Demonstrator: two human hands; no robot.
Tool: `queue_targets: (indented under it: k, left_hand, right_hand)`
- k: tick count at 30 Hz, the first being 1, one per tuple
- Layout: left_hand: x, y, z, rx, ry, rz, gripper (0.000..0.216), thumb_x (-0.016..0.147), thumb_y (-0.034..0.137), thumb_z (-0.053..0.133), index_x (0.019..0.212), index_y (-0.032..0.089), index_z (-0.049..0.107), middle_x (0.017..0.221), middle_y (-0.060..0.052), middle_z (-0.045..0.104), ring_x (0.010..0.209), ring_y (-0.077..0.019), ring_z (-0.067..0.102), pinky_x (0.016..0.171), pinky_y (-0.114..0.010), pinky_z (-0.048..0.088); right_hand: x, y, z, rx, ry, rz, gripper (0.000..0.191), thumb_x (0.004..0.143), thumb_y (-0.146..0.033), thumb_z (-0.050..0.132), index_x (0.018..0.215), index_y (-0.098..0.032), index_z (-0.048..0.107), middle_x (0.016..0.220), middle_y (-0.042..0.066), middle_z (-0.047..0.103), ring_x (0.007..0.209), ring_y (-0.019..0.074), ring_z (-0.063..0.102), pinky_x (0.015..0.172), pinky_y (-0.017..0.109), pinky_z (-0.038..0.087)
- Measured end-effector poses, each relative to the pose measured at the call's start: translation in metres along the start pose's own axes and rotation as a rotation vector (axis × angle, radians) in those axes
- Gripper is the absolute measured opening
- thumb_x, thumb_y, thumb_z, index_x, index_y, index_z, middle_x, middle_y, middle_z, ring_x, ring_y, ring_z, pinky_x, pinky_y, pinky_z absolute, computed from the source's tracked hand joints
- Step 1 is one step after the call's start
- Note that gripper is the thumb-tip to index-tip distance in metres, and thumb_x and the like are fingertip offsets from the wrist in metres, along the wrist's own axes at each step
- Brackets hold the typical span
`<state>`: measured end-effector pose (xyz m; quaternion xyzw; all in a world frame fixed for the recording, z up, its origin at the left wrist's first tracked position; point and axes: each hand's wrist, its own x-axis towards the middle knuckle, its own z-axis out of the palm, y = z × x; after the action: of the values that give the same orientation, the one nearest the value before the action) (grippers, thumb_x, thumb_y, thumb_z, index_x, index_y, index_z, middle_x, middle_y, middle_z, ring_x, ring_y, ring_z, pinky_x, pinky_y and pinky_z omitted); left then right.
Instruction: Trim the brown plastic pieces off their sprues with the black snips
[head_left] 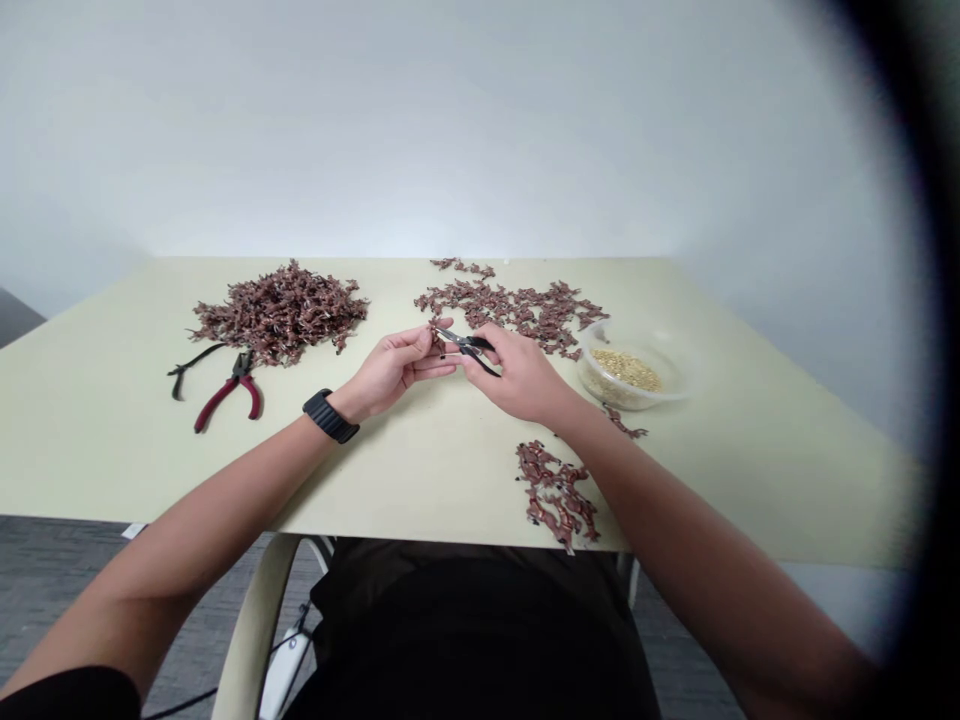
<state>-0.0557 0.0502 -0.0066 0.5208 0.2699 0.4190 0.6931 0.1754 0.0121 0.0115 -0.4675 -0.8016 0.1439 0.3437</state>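
Lap (472, 640): dark clothing, closest to the camera, below the front edge of the table (420, 480).
Figure (437, 342): a small brown piece, held over the middle of the table in the left hand (391, 370); its finer shape is too small to tell.
Left hand: thumb and fingertips pinched on the figure, lower fingers stretched toward the right hand (517, 375).
Black pliers (472, 342): tips pointing left at the figure; whether they bite it cannot be told.
Right hand: fingers curled around the black pliers, whose handles stand somewhat apart.
Watch (331, 416): black, on the left wrist.
Scatter (517, 307): many brown pieces spread beyond the hands.
Bowl (677, 397): clear, right of the right hand, with gold bits (628, 370) inside.
Cluster (557, 490): more brown pieces near the front edge, beside the right forearm.
Heap (281, 312): brown pieces piled high at the left.
Red pliers (217, 404): lying in front of the heap, handles spread.
Wall (405, 130): pale, behind the table.
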Motion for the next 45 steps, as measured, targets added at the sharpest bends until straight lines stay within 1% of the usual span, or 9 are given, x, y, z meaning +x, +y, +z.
queue_targets:
  k: [16,20,23,26,28,30,34,38,45]
  left_hand:
    - [-0.001,-0.003,0.000,0.131,-0.033,0.040,0.030,0.098,0.044,0.073,0.111,0.019,0.083,0.157,-0.012,0.058,0.117,-0.0281,0.076,0.109,-0.043,0.062]
    - [0.002,-0.007,-0.005,0.418,0.087,0.341,0.035,0.094,0.047,0.077,0.119,0.022,0.082,0.148,-0.011,0.066,0.126,-0.0328,0.072,0.110,-0.051,0.060]
    - [0.002,-0.002,-0.014,0.770,0.183,0.644,0.032,0.098,0.044,0.072,0.123,0.026,0.082,0.142,-0.008,0.070,0.133,-0.0307,0.067,0.115,-0.051,0.056]
    - [0.000,0.007,-0.018,0.958,0.147,0.771,0.029,0.101,0.040,0.067,0.125,0.031,0.081,0.146,-0.002,0.068,0.143,-0.0281,0.059,0.122,-0.050,0.049]
    - [0.000,0.009,-0.015,0.903,0.174,0.731,0.031,0.100,0.040,0.070,0.126,0.029,0.080,0.142,-0.004,0.070,0.140,-0.0285,0.062,0.121,-0.050,0.049]
    - [0.001,0.008,-0.009,0.705,0.207,0.590,0.037,0.097,0.045,0.073,0.128,0.024,0.079,0.136,-0.009,0.074,0.128,-0.0290,0.070,0.116,-0.050,0.054]
    - [0.002,0.003,-0.003,0.289,0.086,0.232,0.039,0.095,0.052,0.074,0.112,0.018,0.082,0.140,-0.013,0.071,0.114,-0.0268,0.076,0.109,-0.046,0.060]
    - [0.001,0.001,-0.004,0.186,0.001,0.077,0.037,0.097,0.051,0.073,0.107,0.017,0.082,0.135,-0.014,0.073,0.109,-0.0243,0.078,0.104,-0.038,0.063]
    - [0.000,0.002,-0.004,0.185,-0.027,0.052,0.035,0.099,0.048,0.070,0.102,0.015,0.083,0.135,-0.015,0.073,0.106,-0.0247,0.079,0.100,-0.036,0.065]
  right_hand:
    - [0.000,0.001,-0.001,0.014,-0.041,0.044,0.030,0.098,-0.051,0.057,0.094,-0.022,0.053,0.075,-0.001,0.050,0.066,0.0159,0.045,0.064,0.033,0.030]
    - [0.000,-0.009,-0.002,0.240,-0.096,0.156,0.032,0.100,-0.050,0.055,0.085,-0.022,0.052,0.072,-0.002,0.045,0.065,0.0148,0.040,0.061,0.032,0.029]
    - [0.000,-0.016,-0.002,0.683,-0.291,0.365,0.037,0.101,-0.056,0.051,0.085,-0.023,0.051,0.074,-0.002,0.036,0.062,0.0133,0.027,0.054,0.029,0.022]
    - [-0.001,-0.020,-0.002,0.969,-0.454,0.510,0.040,0.101,-0.061,0.048,0.090,-0.022,0.053,0.073,-0.004,0.031,0.060,0.0130,0.015,0.051,0.029,0.015]
    - [0.000,-0.019,0.000,0.904,-0.411,0.485,0.041,0.101,-0.062,0.047,0.089,-0.023,0.053,0.073,-0.004,0.032,0.059,0.0130,0.018,0.051,0.029,0.017]
    - [0.000,-0.016,0.002,0.641,-0.249,0.366,0.038,0.100,-0.058,0.050,0.086,-0.023,0.052,0.072,-0.003,0.038,0.059,0.0135,0.028,0.054,0.030,0.024]
    - [-0.001,-0.007,0.003,0.121,0.015,0.108,0.026,0.097,-0.047,0.058,0.090,-0.023,0.053,0.073,-0.002,0.047,0.066,0.0157,0.043,0.064,0.032,0.032]
    - [-0.001,-0.002,0.001,0.008,0.020,0.003,0.024,0.098,-0.046,0.057,0.096,-0.022,0.054,0.079,0.000,0.051,0.070,0.0169,0.047,0.068,0.033,0.033]
    - [0.000,-0.001,-0.004,-0.024,-0.017,-0.010,0.023,0.097,-0.044,0.057,0.097,-0.021,0.055,0.081,0.001,0.055,0.072,0.0170,0.048,0.069,0.033,0.032]
